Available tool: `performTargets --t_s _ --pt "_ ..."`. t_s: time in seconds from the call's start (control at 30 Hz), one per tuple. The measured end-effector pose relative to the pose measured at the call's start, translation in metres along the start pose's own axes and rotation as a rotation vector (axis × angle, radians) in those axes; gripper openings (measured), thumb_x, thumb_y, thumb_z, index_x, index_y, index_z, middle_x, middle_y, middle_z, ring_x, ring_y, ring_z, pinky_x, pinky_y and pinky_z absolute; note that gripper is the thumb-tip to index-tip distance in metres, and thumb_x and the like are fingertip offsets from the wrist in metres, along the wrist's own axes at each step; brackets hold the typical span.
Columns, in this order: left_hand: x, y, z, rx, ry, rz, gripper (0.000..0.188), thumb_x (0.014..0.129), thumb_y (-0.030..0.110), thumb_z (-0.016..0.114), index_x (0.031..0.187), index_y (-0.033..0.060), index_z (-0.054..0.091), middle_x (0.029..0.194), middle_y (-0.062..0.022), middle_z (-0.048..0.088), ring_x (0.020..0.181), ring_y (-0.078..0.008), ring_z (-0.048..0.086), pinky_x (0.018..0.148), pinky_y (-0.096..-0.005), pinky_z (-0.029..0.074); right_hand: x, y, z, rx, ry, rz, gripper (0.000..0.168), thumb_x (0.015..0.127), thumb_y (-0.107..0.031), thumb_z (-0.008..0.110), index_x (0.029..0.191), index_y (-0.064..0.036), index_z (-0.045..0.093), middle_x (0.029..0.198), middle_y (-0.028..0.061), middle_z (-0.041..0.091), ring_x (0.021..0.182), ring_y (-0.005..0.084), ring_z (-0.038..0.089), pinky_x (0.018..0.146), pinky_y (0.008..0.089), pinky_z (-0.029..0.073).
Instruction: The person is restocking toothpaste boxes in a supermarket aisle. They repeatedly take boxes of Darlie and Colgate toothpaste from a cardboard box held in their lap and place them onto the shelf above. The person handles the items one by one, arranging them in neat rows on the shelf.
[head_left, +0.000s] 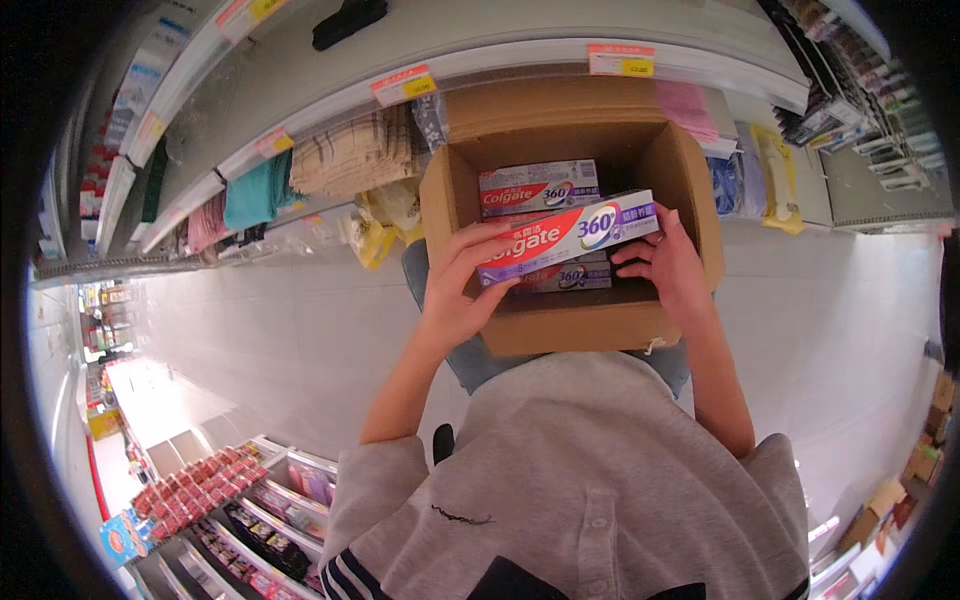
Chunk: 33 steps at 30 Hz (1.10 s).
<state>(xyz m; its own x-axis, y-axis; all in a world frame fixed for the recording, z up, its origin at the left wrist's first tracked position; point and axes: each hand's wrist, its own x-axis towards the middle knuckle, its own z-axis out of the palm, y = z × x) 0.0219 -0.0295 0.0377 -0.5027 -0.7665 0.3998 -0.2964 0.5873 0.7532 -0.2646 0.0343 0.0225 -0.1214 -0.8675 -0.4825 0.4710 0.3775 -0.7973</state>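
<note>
A Colgate toothpaste box (574, 236), red, white and purple, is held tilted at the mouth of a cardboard carton (577, 326), its right end higher in view. My left hand (463, 281) grips its left end, fingers across the top and thumb below. At the right end, my right hand (675, 262) holds the box's corner, with some fingers curled under it. Inside the open carton lie more Colgate boxes: one box (536, 184) at the far side and another box (574, 277) at the near side, partly covered by the held one.
Beyond the carton runs a store shelf (517, 64) with price tags. Folded plaid cloths (352, 150), a teal cloth (259, 191) and a pink cloth (686, 109) lie below its edge. Hanging goods (847, 105) fill the upper right. A display rack (247, 517) stands behind at left.
</note>
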Motion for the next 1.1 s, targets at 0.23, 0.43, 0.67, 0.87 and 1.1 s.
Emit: performTargets --t_s 0.23,0.43,0.67,0.87,1.1 --pt "-0.015 -0.006 0.026 0.086 -0.06 -0.129 0.055 0.077 0.004 0.078 0.128 0.0072 0.06 0.133 -0.015 0.06 0.124 -0.0355 0.057 0.104 -0.0427 0.047 0.01 0.001 -0.021 -0.144 0.088 0.041 0.043 0.102 -0.038 0.058 0.133 -0.008 0.055 0.097 0.006 0.07 0.076 0.0153 0.068 0.074 0.0314 0.058" --pt "-0.012 -0.004 0.036 0.269 0.045 -0.097 0.054 0.08 0.013 0.075 0.13 0.0076 0.058 0.128 -0.0115 0.061 0.117 -0.033 0.059 0.098 -0.0434 0.049 0.019 -0.003 -0.018 -0.411 0.039 0.142 0.043 0.099 -0.033 0.063 0.131 -0.005 0.054 0.1 0.0081 0.069 0.079 0.0175 0.071 0.071 0.0302 0.058" --pt "-0.017 -0.013 0.035 0.269 0.019 -0.021 0.027 0.082 0.012 0.072 0.107 0.0059 0.066 0.099 -0.009 0.068 0.092 -0.03 0.065 0.084 -0.0415 0.05 0.032 0.014 0.018 -0.73 -0.116 0.295 0.049 0.098 -0.027 0.065 0.137 -0.007 0.046 0.11 0.0133 0.068 0.085 0.0223 0.073 0.071 0.0347 0.056" --pt "-0.018 -0.015 0.033 0.24 0.023 -0.015 0.022 0.082 0.011 0.072 0.103 0.0052 0.066 0.094 -0.0101 0.068 0.088 -0.0311 0.065 0.082 -0.0424 0.05 0.059 0.014 0.009 -0.958 -0.209 0.413 0.053 0.096 -0.022 0.067 0.14 -0.004 0.043 0.115 0.0154 0.068 0.092 0.0245 0.072 0.067 0.0362 0.058" --pt "-0.02 -0.016 0.035 0.26 0.03 -0.011 0.02 0.082 0.012 0.072 0.1 0.0047 0.066 0.094 -0.0111 0.068 0.088 -0.0321 0.065 0.081 -0.0429 0.05 0.07 0.024 0.014 -1.154 -0.347 0.243 0.068 0.089 -0.018 0.073 0.144 -0.003 0.036 0.112 0.0168 0.069 0.094 0.0267 0.072 0.068 0.0385 0.058"
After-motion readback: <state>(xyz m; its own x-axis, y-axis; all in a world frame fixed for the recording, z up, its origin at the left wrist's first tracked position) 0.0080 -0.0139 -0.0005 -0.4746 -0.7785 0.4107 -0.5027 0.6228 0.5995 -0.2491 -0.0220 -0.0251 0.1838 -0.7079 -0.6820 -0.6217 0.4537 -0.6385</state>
